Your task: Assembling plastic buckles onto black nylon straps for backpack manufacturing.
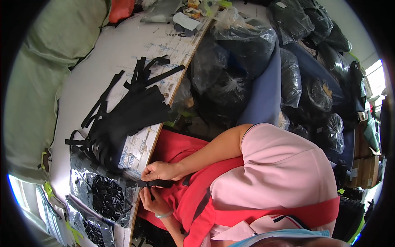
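Both hands meet at the table's edge around a short black fabric strip. My right hand, the upper one in the head view, pinches the strip from above. Close below it, my left hand, with a bracelet at the wrist, has its fingers closed on the same strip. Beyond the hands, a pile of black fabric strips lies spread on the table, some ends sticking out. Beside the pile sits a clear plastic bag of small black parts, too tangled to tell apart.
The pale tabletop has a worn wooden edge. A second clear bag lies nearer the bottom. Papers and small packets sit at the far end. Large dark-filled plastic bags crowd beside the table, with cardboard boxes at far right.
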Action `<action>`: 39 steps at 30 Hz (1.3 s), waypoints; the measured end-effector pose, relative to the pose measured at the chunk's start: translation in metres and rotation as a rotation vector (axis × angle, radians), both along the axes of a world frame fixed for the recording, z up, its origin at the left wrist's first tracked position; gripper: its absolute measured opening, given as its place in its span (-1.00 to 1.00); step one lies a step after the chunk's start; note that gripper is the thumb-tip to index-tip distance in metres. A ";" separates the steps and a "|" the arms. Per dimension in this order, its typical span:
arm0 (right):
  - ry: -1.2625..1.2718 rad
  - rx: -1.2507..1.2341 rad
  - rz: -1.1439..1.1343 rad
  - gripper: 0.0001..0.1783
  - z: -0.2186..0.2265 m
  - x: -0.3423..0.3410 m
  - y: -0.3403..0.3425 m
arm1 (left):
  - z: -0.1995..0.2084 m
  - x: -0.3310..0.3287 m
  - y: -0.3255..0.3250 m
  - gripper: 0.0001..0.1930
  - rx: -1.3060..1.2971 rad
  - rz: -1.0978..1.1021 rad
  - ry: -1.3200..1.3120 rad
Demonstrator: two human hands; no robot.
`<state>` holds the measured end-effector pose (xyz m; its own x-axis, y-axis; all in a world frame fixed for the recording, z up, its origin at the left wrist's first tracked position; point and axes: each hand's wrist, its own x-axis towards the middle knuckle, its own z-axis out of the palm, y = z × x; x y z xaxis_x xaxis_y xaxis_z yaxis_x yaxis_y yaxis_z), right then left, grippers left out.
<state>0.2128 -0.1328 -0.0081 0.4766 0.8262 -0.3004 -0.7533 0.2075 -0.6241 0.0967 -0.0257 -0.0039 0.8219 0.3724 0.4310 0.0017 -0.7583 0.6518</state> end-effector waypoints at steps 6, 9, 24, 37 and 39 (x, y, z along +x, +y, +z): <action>-0.518 -0.043 0.125 -0.82 -0.002 0.020 -0.009 | 0.027 -0.001 0.001 -0.82 -1.188 0.062 0.153; -0.961 -0.160 0.035 -0.84 -0.006 0.010 -0.008 | 0.012 -0.006 0.012 -0.77 -1.361 0.056 0.173; -1.136 -0.045 -0.093 -0.91 0.027 -0.009 -0.006 | -0.005 -0.012 0.012 -0.80 -1.359 -0.074 -0.019; -0.897 -0.329 0.203 -0.82 0.031 0.012 -0.021 | 0.022 0.003 0.004 -0.84 -1.046 0.222 -0.053; -0.640 -0.325 0.299 -0.86 0.035 0.018 -0.021 | 0.025 0.007 0.002 -0.83 -1.056 0.216 -0.085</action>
<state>0.2304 -0.1537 0.0274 0.4093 0.8646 -0.2913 -0.2209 -0.2159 -0.9511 0.1033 -0.0234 0.0209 0.6769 0.7227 -0.1400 -0.0079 0.1973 0.9803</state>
